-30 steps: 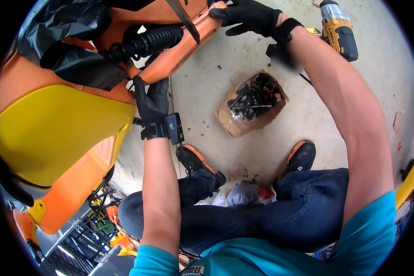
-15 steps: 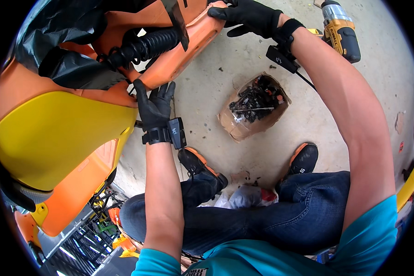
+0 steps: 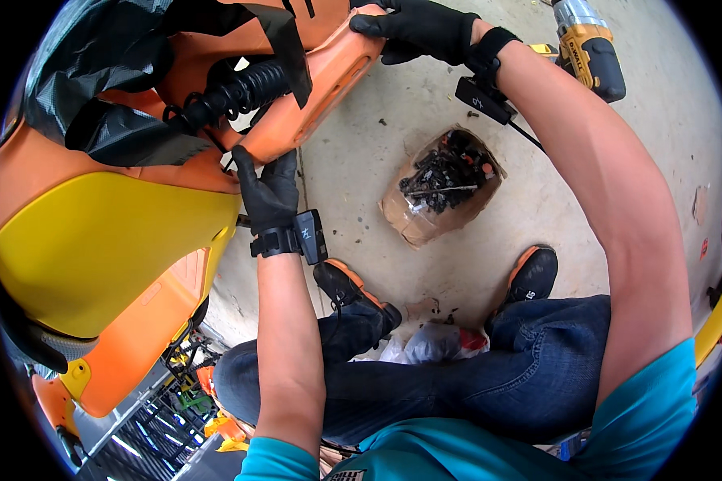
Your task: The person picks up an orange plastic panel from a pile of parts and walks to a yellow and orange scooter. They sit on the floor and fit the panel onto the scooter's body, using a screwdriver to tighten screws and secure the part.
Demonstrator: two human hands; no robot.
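An orange plastic panel (image 3: 319, 103) slants across the upper middle, part of a large orange and yellow body. My gloved left hand (image 3: 269, 191) grips the panel's near end, thumb on the side facing me and fingers tucked underneath. At the far end my gloved right hand (image 3: 425, 30) is closed around the panel's edge; its fingertips are partly hidden. Behind the panel sits a black coil-spring shock absorber (image 3: 237, 96). Black plastic sheeting (image 3: 112, 88) drapes over the body and hangs beside the panel.
A torn cardboard box (image 3: 413, 216) of small dark hardware stands on the concrete floor. Beyond my right forearm lies a yellow and black power drill (image 3: 592, 60). A yellow curved cover (image 3: 112, 240) is at left. Plastic bags (image 3: 433, 345) lie between my shoes.
Both hands and the panel have shifted slightly, the right hand a little to the left. The hanging black sheeting has swung left and lower. Both hands keep their hold.
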